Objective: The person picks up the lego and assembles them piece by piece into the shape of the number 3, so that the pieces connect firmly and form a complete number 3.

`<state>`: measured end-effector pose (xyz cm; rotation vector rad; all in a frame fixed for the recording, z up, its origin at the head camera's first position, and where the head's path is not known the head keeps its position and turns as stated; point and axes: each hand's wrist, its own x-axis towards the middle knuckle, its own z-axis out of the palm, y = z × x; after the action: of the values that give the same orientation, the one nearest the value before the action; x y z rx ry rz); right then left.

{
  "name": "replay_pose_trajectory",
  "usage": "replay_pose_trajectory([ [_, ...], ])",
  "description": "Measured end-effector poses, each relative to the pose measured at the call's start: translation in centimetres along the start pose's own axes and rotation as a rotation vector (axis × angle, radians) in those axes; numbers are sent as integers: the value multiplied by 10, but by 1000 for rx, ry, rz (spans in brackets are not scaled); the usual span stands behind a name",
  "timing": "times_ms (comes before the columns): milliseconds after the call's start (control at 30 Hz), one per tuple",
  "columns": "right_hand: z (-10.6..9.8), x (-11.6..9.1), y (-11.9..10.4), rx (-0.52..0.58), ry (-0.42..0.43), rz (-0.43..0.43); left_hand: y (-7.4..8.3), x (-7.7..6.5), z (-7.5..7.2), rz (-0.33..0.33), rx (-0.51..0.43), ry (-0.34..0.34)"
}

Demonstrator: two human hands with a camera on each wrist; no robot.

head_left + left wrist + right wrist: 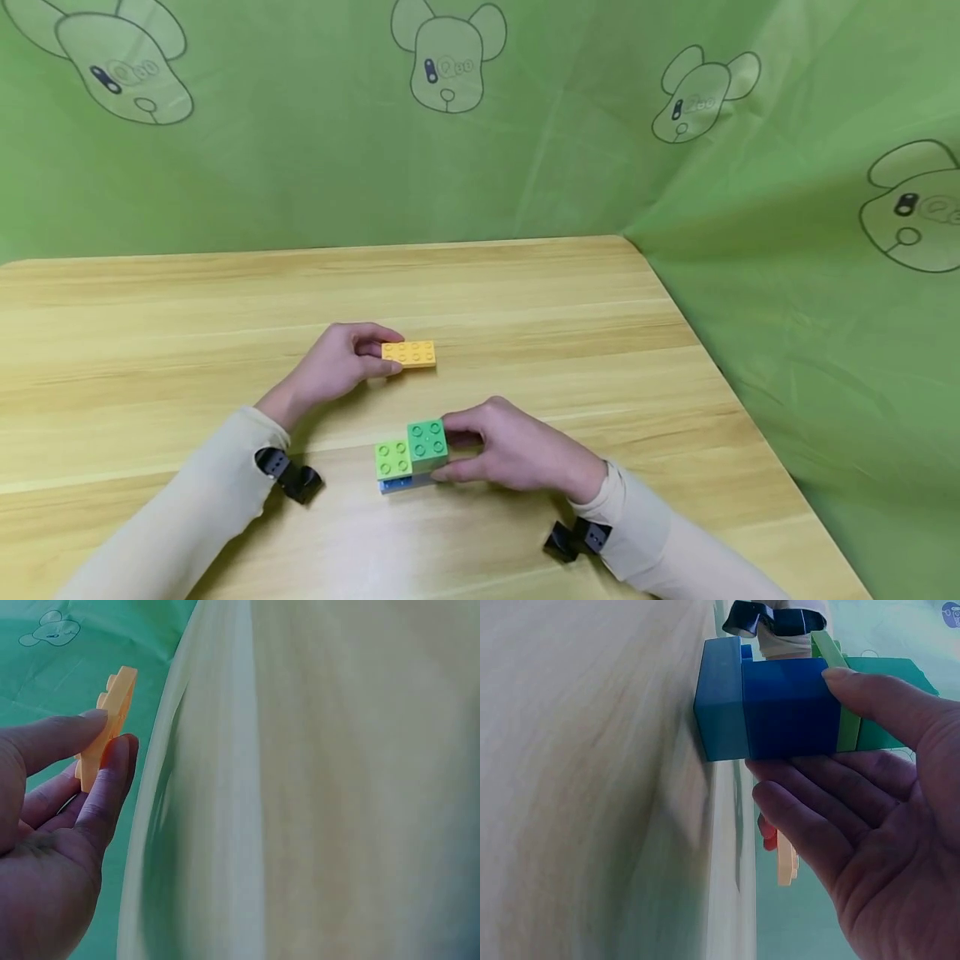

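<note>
My left hand (337, 364) pinches a flat yellow-orange building brick (420, 353) by its left end, studs facing up in the head view. In the left wrist view the brick (112, 724) sits between thumb and fingertips, raised off the table. Nearer the front, my right hand (517, 446) grips a stack of building bricks from its right side, thumb on one face and fingers on the opposite one. The stack has a light blue brick (721, 701) at the bottom, a dark blue one (791, 709), a lime green plate (393, 458) and a green brick (427, 440) on top.
The wood-grain table (187, 333) lies under both hands. Green curtains (300, 167) printed with cartoon heads hang behind it and along its right edge. Black cameras are strapped over the left sleeve (180, 500) and the right sleeve (660, 533).
</note>
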<state>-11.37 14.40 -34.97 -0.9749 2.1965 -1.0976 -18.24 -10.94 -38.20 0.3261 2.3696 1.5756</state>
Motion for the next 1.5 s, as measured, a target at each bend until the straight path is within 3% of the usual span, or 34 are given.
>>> replay_pose_trajectory([
  [600,-1,0,-2,-16,-11,20,-6,-24,6,-59,-118,42],
  [1133,0,1,-1,-18,2,1,-6,-41,-1,-42,-109,105],
  [1500,1,0,-2,-5,8,3,-4,-53,-6,-21,-30,138],
])
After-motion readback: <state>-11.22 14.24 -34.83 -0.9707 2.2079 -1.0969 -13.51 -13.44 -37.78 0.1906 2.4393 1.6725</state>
